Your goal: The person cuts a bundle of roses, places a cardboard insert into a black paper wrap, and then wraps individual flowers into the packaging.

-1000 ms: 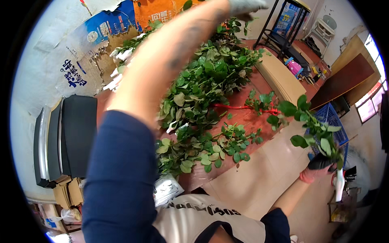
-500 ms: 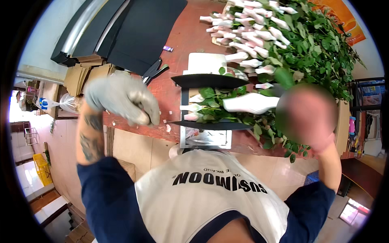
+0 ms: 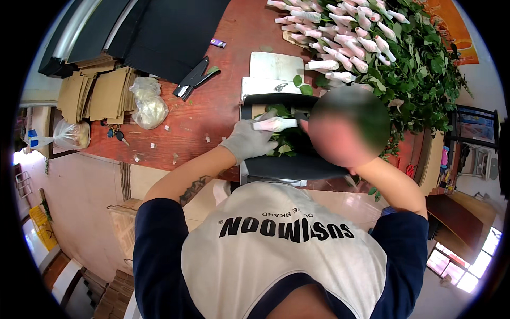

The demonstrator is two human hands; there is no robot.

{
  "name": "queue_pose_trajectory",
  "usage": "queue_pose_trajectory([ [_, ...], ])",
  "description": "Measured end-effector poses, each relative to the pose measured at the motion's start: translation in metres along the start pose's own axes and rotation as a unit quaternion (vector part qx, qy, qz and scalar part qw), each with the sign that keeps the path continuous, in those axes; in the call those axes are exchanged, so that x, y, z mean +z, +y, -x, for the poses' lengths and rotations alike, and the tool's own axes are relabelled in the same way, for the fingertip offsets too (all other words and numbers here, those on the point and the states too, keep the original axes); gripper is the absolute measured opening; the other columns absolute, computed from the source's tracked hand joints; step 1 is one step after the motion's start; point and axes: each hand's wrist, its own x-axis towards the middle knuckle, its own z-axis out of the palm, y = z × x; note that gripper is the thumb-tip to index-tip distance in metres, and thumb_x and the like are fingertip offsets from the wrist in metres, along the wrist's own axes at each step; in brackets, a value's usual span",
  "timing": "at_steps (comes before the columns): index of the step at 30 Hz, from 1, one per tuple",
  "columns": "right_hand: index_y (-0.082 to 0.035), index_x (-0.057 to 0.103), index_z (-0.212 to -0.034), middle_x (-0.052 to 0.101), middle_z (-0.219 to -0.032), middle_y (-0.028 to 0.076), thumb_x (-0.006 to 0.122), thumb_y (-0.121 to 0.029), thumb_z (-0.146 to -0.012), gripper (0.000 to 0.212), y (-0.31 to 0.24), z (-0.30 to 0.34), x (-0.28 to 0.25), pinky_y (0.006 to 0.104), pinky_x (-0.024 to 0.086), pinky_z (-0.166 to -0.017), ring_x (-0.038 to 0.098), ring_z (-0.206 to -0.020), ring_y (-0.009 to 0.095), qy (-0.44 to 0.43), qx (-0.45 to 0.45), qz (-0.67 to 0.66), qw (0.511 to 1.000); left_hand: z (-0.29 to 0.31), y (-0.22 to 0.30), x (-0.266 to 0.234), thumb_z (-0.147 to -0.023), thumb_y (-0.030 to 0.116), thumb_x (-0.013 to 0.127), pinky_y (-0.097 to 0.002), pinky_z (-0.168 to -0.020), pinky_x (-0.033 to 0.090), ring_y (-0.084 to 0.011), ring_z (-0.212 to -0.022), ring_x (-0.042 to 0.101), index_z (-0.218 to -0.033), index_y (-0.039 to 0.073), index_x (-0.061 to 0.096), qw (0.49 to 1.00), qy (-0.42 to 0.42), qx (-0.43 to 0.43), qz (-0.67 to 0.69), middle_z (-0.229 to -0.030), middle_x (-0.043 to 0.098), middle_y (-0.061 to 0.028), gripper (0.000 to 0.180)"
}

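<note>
My left hand (image 3: 248, 140), in a grey glove, is closed round the head end of a bunch of roses. One rose (image 3: 276, 124), its bud in a white net sleeve, lies across the top between thumb and fingers. Other heads under the glove are hidden. My right hand (image 3: 345, 139) is over the stem end, its fingers mostly lost in a round blur, so its grip cannot be made out. Green leaves (image 3: 287, 146) show between the hands. A black sheet (image 3: 303, 166) with raised far and near sides cradles the bunch.
A large heap of sleeved roses (image 3: 345, 42) with leafy stems fills the far right. A black stapler (image 3: 194, 78), cardboard pieces (image 3: 110, 95), a plastic bag (image 3: 149, 103) and black sheets (image 3: 170, 40) lie at left on the red table (image 3: 186, 127). A white metal plate (image 3: 276, 66) stands beyond the black sheet.
My left hand has come right, from the table onto the rose heads. My right hand has moved left, over the black sheet, and the top rose has shifted left with it. The view has shifted.
</note>
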Motion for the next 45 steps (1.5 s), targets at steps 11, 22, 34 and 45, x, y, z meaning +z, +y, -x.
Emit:
queue_pose_trajectory([
  [11, -0.006, 0.060, -0.106, 0.065, -0.093, 0.016, 0.049, -0.013, -0.088, 0.022, -0.003, -0.043, 0.092, 0.0371, 0.052, -0.072, 0.066, -0.086, 0.029, -0.131, 0.101, -0.110, 0.980, 0.018, -0.017, 0.009, -0.086, 0.037, 0.055, -0.0408, -0.086, 0.051, -0.0281, -0.102, 0.063, -0.125, 0.010, 0.055, 0.994, 0.077, 0.015, 0.077, -0.140, 0.048, -0.0095, 0.048],
  [22, -0.009, 0.058, -0.111, 0.063, -0.086, 0.010, 0.061, -0.032, -0.082, 0.037, -0.032, -0.051, 0.077, 0.0402, 0.052, -0.070, 0.065, -0.083, 0.028, -0.175, -0.061, -0.258, 0.948, 0.018, -0.055, 0.010, -0.080, 0.031, 0.066, -0.0398, -0.076, 0.051, -0.0251, -0.090, 0.062, -0.101, 0.019, 0.068, 0.996, 0.090, -0.011, 0.029, -0.096, 0.060, -0.0036, 0.024],
  [34, -0.008, 0.056, -0.113, 0.064, -0.096, 0.009, 0.064, -0.030, -0.081, 0.040, -0.042, -0.040, 0.099, 0.0398, 0.051, -0.073, 0.065, -0.089, 0.028, -0.179, -0.030, -0.295, 0.938, 0.029, -0.042, 0.017, -0.087, 0.046, 0.057, -0.0417, -0.074, 0.050, -0.0264, -0.089, 0.065, -0.089, 0.014, 0.068, 0.993, -0.056, -0.039, 0.094, -0.090, 0.064, -0.0076, 0.034],
  [45, -0.009, 0.057, -0.118, 0.063, -0.091, 0.010, 0.062, -0.023, -0.081, 0.040, -0.039, -0.030, 0.121, 0.0400, 0.050, -0.077, 0.063, -0.088, 0.029, -0.134, -0.033, -0.301, 0.944, 0.032, -0.071, 0.033, -0.084, 0.025, 0.063, -0.0400, -0.065, 0.048, -0.0282, -0.075, 0.060, -0.081, 0.009, 0.064, 0.985, 0.046, 0.116, 0.122, -0.076, 0.057, -0.0069, 0.015],
])
